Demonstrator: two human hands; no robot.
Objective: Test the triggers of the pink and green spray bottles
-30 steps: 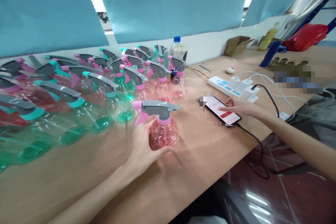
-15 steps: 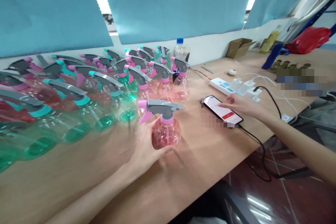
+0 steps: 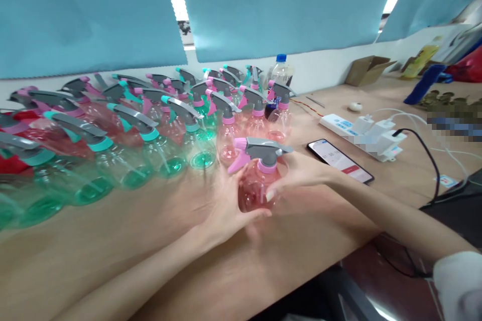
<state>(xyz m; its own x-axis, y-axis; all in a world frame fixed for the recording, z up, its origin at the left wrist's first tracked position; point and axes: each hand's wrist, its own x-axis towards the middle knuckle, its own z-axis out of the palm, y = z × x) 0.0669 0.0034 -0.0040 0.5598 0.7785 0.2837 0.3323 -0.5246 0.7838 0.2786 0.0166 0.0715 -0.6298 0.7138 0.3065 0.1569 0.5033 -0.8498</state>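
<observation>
Between my two hands stands a clear pink spray bottle (image 3: 258,188) with a grey and pink trigger head, upright on the brown table (image 3: 241,271). My left hand (image 3: 229,205) curls around its left side, thumb toward me. On the other side, my right hand (image 3: 297,170) wraps the bottle, its thumb on the front. A smartphone (image 3: 341,161) with a lit screen lies to the right, beyond my right wrist. Behind and to the left stand several more spray bottles (image 3: 165,153), pink and green, with grey trigger heads.
A white power strip (image 3: 335,124) with chargers and cables lies behind the phone. Farther back are a blue-capped bottle (image 3: 280,67), an open cardboard box (image 3: 367,71) and a yellow bottle (image 3: 424,57). Blue blinds (image 3: 271,5) hang behind. The table's front edge runs diagonally at lower right.
My right hand has left the phone screen and closed around the pink spray bottle. My left hand has kept its hold. The view has swung left.
</observation>
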